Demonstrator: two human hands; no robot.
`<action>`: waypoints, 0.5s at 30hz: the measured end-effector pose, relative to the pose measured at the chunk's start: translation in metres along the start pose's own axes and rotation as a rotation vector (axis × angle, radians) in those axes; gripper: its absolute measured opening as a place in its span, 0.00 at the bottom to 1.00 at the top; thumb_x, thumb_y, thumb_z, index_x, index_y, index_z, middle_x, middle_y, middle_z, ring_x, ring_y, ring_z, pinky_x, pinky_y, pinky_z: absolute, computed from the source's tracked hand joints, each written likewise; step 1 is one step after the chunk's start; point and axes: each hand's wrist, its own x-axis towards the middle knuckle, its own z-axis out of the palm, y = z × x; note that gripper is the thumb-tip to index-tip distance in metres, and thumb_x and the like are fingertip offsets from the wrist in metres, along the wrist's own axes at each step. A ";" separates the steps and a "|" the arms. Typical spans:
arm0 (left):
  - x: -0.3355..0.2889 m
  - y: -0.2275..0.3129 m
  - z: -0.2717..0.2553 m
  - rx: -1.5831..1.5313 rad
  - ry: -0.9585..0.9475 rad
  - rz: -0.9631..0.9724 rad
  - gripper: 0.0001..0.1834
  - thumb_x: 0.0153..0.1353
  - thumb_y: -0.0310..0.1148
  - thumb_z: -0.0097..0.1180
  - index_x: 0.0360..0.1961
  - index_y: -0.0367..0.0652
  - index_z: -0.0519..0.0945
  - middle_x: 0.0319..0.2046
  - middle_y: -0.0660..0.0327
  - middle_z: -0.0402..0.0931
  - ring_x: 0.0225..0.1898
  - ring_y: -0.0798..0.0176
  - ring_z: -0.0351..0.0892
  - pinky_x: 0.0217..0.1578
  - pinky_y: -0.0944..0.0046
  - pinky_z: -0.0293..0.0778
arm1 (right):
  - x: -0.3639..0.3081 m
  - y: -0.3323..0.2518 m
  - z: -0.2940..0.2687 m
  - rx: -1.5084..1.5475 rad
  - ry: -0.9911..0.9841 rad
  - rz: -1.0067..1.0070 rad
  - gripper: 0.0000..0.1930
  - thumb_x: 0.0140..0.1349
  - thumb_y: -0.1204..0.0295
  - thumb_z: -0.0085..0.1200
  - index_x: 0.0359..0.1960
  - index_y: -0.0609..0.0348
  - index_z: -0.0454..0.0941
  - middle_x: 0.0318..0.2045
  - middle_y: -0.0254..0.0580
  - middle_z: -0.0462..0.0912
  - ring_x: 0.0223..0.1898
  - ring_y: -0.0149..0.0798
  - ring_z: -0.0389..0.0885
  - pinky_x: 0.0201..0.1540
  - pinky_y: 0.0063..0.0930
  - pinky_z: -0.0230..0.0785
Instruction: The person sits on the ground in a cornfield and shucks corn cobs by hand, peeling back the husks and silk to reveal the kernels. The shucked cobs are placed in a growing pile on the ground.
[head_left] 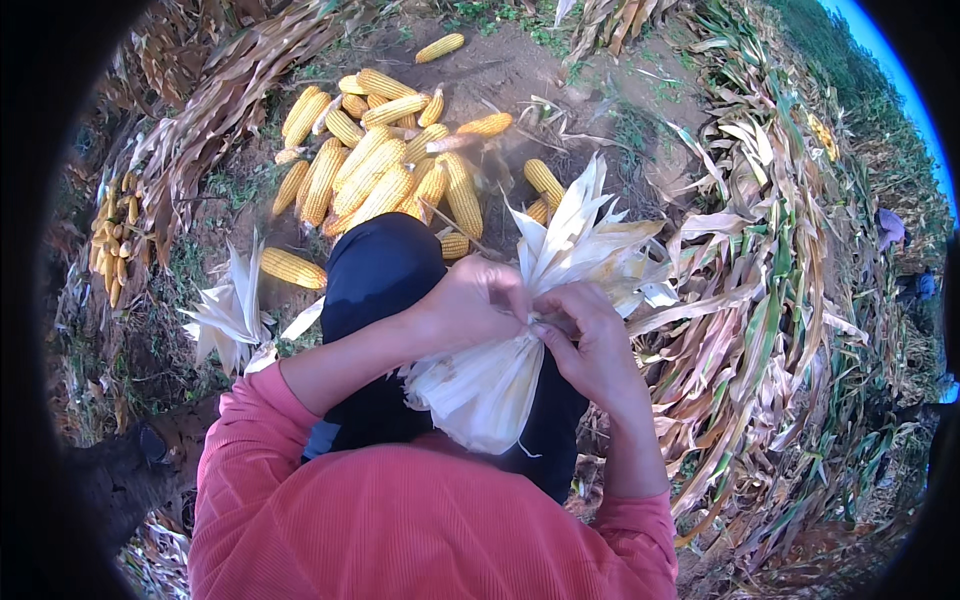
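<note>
Pale dry corn husks (480, 395) lie over my lap, gathered to a narrow waist between my hands. Their loose leaves (580, 235) fan out above the hands, and a rounded, full part spreads below. My left hand (485, 298) is closed at the waist from the left, thumb and fingers pinched together. From the right, my right hand (590, 335) pinches the same narrow spot, its thumb and forefinger on the husk. The two hands' fingertips almost meet. Whether a strip or tie lies between the fingers cannot be made out.
A heap of husked yellow corn ears (370, 175) lies on the soil beyond my knees. One ear (290, 268) and another husk bunch (228, 315) lie left. A smaller corn pile (115, 235) is far left. Dry stalks (750, 330) line the right. A log (150, 455) is beside me.
</note>
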 end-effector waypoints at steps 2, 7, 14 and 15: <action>-0.001 0.001 0.002 0.246 0.070 0.211 0.05 0.44 0.18 0.59 0.21 0.37 0.76 0.27 0.62 0.75 0.32 0.70 0.76 0.37 0.72 0.73 | 0.009 -0.002 0.000 -0.068 -0.011 -0.068 0.09 0.46 0.81 0.57 0.31 0.62 0.73 0.28 0.45 0.75 0.34 0.50 0.73 0.38 0.39 0.66; -0.001 -0.003 0.006 0.678 0.270 0.714 0.09 0.40 0.23 0.62 0.21 0.43 0.72 0.19 0.60 0.69 0.24 0.56 0.73 0.23 0.60 0.69 | 0.014 -0.001 0.005 -0.207 -0.033 -0.104 0.07 0.45 0.80 0.56 0.27 0.64 0.70 0.24 0.47 0.72 0.30 0.50 0.71 0.33 0.41 0.64; 0.012 -0.002 0.002 1.004 0.198 1.099 0.12 0.41 0.29 0.59 0.26 0.40 0.70 0.21 0.62 0.66 0.24 0.60 0.72 0.23 0.62 0.70 | 0.005 0.020 0.006 0.194 -0.013 0.180 0.03 0.51 0.80 0.53 0.27 0.67 0.72 0.22 0.39 0.72 0.22 0.28 0.69 0.24 0.23 0.61; 0.014 -0.002 0.001 1.035 0.197 1.155 0.12 0.41 0.30 0.59 0.26 0.40 0.69 0.21 0.62 0.65 0.24 0.60 0.71 0.24 0.62 0.70 | 0.005 0.021 0.004 0.250 -0.038 0.237 0.02 0.54 0.80 0.52 0.27 0.66 0.73 0.23 0.36 0.73 0.23 0.24 0.68 0.24 0.20 0.61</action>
